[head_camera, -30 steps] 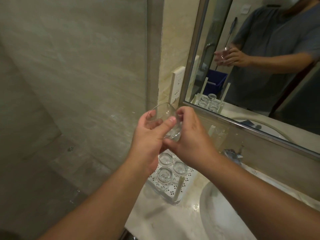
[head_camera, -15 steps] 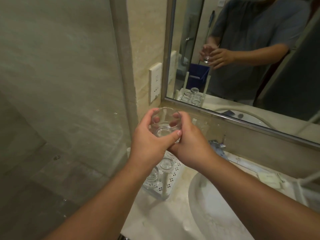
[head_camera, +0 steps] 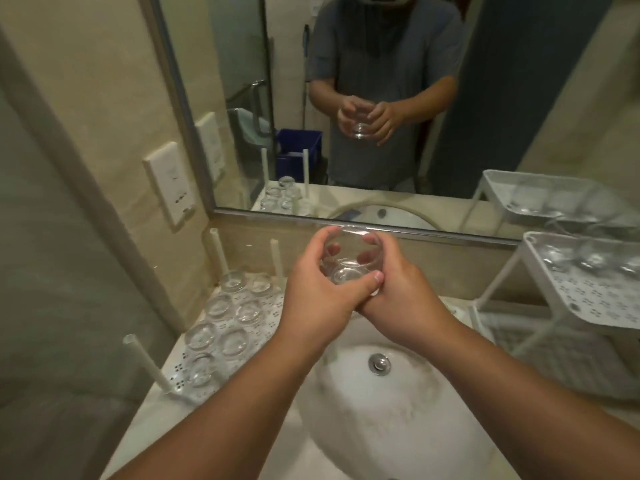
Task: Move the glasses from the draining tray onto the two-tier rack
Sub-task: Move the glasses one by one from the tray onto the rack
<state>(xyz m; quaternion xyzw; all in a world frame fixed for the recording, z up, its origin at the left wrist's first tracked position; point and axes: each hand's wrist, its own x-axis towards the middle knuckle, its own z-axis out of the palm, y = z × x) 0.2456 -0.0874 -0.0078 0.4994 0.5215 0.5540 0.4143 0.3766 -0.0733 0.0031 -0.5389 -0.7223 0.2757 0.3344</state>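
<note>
Both hands, left [head_camera: 313, 303] and right [head_camera: 398, 299], are cupping one glass [head_camera: 349, 261] together over the sink [head_camera: 398, 420]. Tray [head_camera: 187, 368] sitting left of them, rack [head_camera: 588, 306] right. Best kept level, swung right, lowered gently among the glasses there.

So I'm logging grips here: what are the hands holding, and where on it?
One clear glass, cupped by both hands: left hand and right hand wrap its sides, fingers near the rim.
</note>
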